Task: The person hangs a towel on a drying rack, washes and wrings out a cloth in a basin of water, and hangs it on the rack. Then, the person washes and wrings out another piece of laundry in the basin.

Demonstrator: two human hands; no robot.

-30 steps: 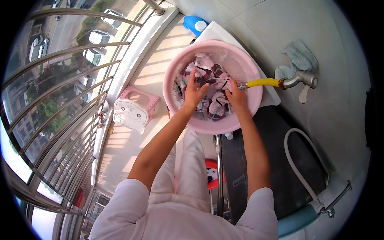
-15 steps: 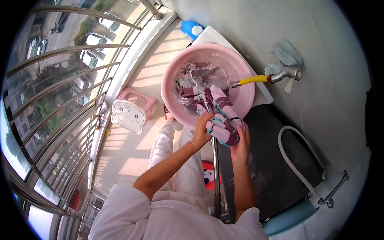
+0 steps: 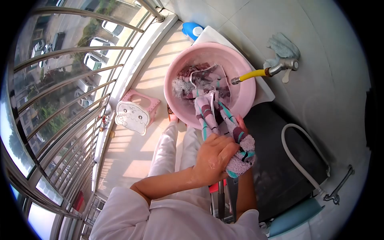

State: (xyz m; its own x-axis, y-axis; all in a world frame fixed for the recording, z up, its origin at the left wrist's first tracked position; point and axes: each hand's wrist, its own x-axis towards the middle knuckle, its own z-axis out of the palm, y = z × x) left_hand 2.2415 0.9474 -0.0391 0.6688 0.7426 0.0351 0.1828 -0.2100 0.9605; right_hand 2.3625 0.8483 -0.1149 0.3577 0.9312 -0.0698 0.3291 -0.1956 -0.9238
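Observation:
A wet striped cloth in pink, maroon and teal stretches from the water up over the near rim of the pink basin. My left hand is wrapped round its near end, with a bunched part sticking out to the right of the fingers. Behind the cloth, my right hand is mostly hidden; a few fingertips show beside the fabric, and what they hold cannot be made out. More dark cloth lies in the foamy water.
A yellow hose on the wall tap points into the basin. A pink and white stool stands left, a blue bottle behind. A black surface lies right, with a grey hose. Metal railings line the left.
Both hands have gone from down in the basin to its near side, drawing the striped cloth up and toward me. My left hand has closed round the bunched end.

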